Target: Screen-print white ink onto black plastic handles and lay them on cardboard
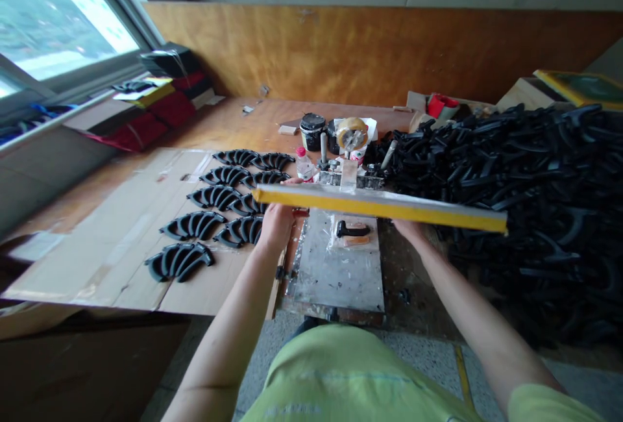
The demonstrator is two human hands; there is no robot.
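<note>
Ideally, the yellow-edged frame [379,205], held over the metal plate [335,285] and black plastic part [354,230], should tilt evenly, the left hand [277,221] having fingers around its edge, the right hand's [409,230] grip too hidden to tell.

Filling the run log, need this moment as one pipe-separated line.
left hand: gripping yellow-edged frame | right hand: at frame, fingers hidden | frame: above metal plate | black part: lying over plate

The frame [379,206] hides much of the right hand [407,230] from me; the window [73,13] and black pile [506,169] run past my view.
</note>
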